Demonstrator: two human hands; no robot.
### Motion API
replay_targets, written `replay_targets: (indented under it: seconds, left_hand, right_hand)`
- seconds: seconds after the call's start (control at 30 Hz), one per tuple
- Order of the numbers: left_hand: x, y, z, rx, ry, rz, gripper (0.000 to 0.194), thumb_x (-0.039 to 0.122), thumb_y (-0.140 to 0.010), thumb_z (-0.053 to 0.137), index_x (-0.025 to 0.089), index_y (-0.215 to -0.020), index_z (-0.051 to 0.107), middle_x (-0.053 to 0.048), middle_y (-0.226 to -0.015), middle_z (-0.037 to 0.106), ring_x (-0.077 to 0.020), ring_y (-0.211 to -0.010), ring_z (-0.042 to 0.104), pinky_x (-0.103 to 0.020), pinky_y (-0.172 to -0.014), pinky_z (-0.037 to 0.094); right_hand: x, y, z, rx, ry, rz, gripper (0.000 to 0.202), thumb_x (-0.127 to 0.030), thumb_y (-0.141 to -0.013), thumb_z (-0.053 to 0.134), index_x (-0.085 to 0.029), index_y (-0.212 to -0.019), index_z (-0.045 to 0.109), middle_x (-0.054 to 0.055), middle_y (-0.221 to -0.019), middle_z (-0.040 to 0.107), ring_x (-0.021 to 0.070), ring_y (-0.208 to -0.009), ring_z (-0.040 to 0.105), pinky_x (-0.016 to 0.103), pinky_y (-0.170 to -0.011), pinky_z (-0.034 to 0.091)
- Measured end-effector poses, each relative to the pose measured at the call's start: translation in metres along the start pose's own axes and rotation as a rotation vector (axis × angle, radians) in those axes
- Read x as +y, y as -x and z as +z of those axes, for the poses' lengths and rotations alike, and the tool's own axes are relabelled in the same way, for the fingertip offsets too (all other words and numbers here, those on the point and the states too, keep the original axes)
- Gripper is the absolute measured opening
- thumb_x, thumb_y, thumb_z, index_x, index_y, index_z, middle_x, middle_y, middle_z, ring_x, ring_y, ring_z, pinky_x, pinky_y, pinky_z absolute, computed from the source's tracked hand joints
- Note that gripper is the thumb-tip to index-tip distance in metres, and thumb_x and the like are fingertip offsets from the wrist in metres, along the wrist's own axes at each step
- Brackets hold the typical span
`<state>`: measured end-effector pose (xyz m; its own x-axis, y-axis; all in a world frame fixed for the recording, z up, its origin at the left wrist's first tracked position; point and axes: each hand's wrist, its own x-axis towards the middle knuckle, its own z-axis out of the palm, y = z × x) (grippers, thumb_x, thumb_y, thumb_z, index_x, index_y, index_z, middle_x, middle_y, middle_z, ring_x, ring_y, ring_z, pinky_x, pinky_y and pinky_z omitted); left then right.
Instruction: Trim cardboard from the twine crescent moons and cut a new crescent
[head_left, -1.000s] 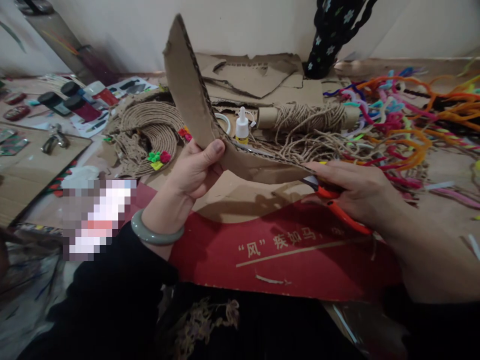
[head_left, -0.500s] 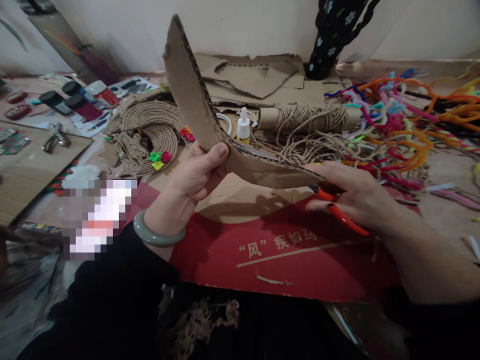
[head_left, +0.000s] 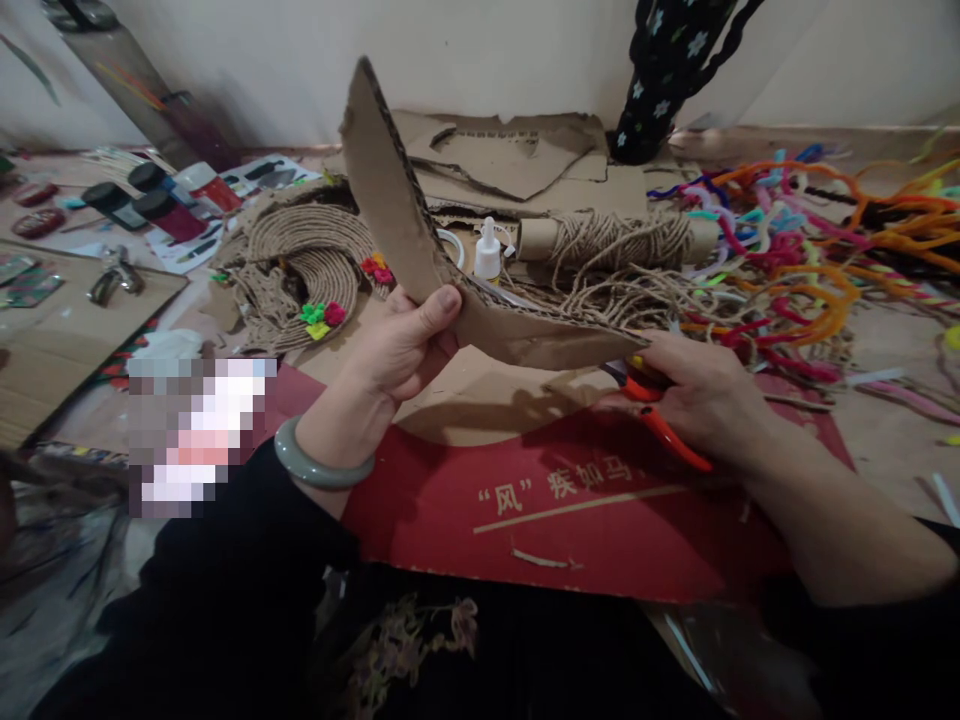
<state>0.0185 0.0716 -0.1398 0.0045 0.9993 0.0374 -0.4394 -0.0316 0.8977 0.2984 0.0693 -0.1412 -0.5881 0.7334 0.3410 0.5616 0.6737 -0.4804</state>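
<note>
My left hand [head_left: 409, 350] grips a long curved strip of corrugated cardboard [head_left: 525, 335] at its bend, thumb on the near face. One end of the strip points up and away; the other runs right to my right hand [head_left: 694, 385]. That hand is closed around orange-handled scissors [head_left: 667, 437], whose blades are mostly hidden by the hand and cardboard. Whether the blades touch the strip I cannot tell. Beneath both hands lies a red cardboard sheet [head_left: 585, 530] with pale lettering and a curved edge.
Behind the strip are a small glue bottle [head_left: 487, 255], a twine roll [head_left: 622, 240] and a twine-covered spiral piece [head_left: 300, 240]. Pipe cleaners [head_left: 810, 260] heap at right; paint jars [head_left: 176, 215] stand at left. A black flowered cup [head_left: 664, 80] stands by the wall.
The strip's raised end has dropped slightly and shifted right. My right hand and the scissors have turned a little, with the handles moving left. My left hand keeps its hold.
</note>
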Motion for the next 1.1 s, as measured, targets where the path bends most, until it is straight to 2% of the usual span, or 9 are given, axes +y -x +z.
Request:
replay_targets:
  seconds: [0.1, 0.17, 0.3, 0.43, 0.67, 0.87, 1.0, 1.1]
  left_hand:
    - [-0.002, -0.002, -0.001, -0.015, -0.001, 0.007, 0.038, 0.042, -0.065, 0.09, 0.022, -0.088, 0.067, -0.001, -0.095, 0.077, -0.0298, -0.122, 0.066, -0.04, -0.101, 0.058]
    - [-0.002, -0.003, -0.001, -0.025, -0.01, 0.009, 0.04, 0.043, -0.063, 0.091, 0.022, -0.088, 0.068, -0.002, -0.095, 0.078, -0.0304, -0.122, 0.066, -0.039, -0.101, 0.058]
    - [-0.002, -0.004, -0.002, -0.023, -0.028, -0.012, 0.041, 0.042, -0.064, 0.091, 0.022, -0.091, 0.067, -0.003, -0.094, 0.077, -0.0318, -0.127, 0.063, -0.041, -0.102, 0.058]
    - [-0.001, -0.004, -0.002, -0.056, -0.026, -0.019, 0.042, 0.043, -0.061, 0.092, 0.022, -0.087, 0.067, -0.003, -0.09, 0.077, -0.0327, -0.125, 0.064, -0.042, -0.101, 0.058]
    - [-0.002, -0.005, -0.002, -0.103, -0.035, 0.0, 0.047, 0.045, -0.054, 0.095, 0.021, -0.084, 0.07, 0.001, -0.083, 0.077, -0.0276, -0.108, 0.073, -0.038, -0.097, 0.059]
    - [-0.001, -0.005, -0.003, -0.104, 0.0, 0.013, 0.045, 0.043, -0.057, 0.094, 0.021, -0.089, 0.071, 0.0, -0.087, 0.078, -0.0271, -0.111, 0.072, -0.038, -0.099, 0.059]
    - [0.002, -0.003, -0.003, -0.08, -0.001, 0.017, 0.038, 0.04, -0.063, 0.092, 0.021, -0.087, 0.069, -0.001, -0.09, 0.077, -0.0269, -0.117, 0.069, -0.035, -0.099, 0.058]
    - [0.002, -0.002, -0.002, -0.068, 0.001, 0.011, 0.038, 0.04, -0.063, 0.092, 0.02, -0.086, 0.069, -0.001, -0.089, 0.077, -0.0273, -0.114, 0.07, -0.037, -0.098, 0.059]
  right_hand:
    - [0.006, 0.001, -0.001, 0.01, 0.009, 0.026, 0.042, -0.056, -0.087, 0.066, -0.028, -0.118, 0.068, 0.008, -0.102, 0.074, 0.0273, -0.084, 0.07, 0.039, -0.072, 0.056]
    - [0.009, 0.002, -0.003, -0.019, 0.003, 0.057, 0.048, -0.06, -0.086, 0.065, -0.028, -0.122, 0.066, 0.008, -0.104, 0.073, 0.0291, -0.085, 0.07, 0.042, -0.073, 0.056]
    - [0.013, 0.003, -0.006, -0.078, -0.039, 0.105, 0.054, -0.063, -0.082, 0.065, -0.028, -0.124, 0.065, 0.009, -0.11, 0.072, 0.0314, -0.092, 0.071, 0.045, -0.079, 0.057]
    - [0.014, 0.004, -0.01, -0.095, -0.031, 0.089, 0.053, -0.061, -0.083, 0.066, -0.026, -0.124, 0.067, 0.01, -0.11, 0.074, 0.031, -0.096, 0.071, 0.046, -0.087, 0.057]
    - [0.016, 0.002, -0.01, -0.037, 0.051, -0.054, 0.046, -0.057, -0.087, 0.064, -0.024, -0.119, 0.07, 0.009, -0.105, 0.077, 0.0277, -0.089, 0.075, 0.038, -0.08, 0.06]
    - [0.014, 0.002, -0.002, 0.055, 0.092, -0.158, 0.041, -0.045, -0.089, 0.067, -0.019, -0.121, 0.071, 0.011, -0.107, 0.078, 0.0273, -0.089, 0.076, 0.034, -0.074, 0.06]
    - [0.014, 0.004, 0.0, 0.039, 0.076, -0.158, 0.044, -0.045, -0.09, 0.066, -0.019, -0.126, 0.069, 0.011, -0.108, 0.078, 0.0268, -0.091, 0.076, 0.033, -0.075, 0.06]
    - [0.011, 0.004, -0.001, 0.048, 0.084, -0.171, 0.042, -0.045, -0.092, 0.064, -0.018, -0.125, 0.068, 0.011, -0.105, 0.078, 0.0251, -0.089, 0.075, 0.031, -0.074, 0.059]
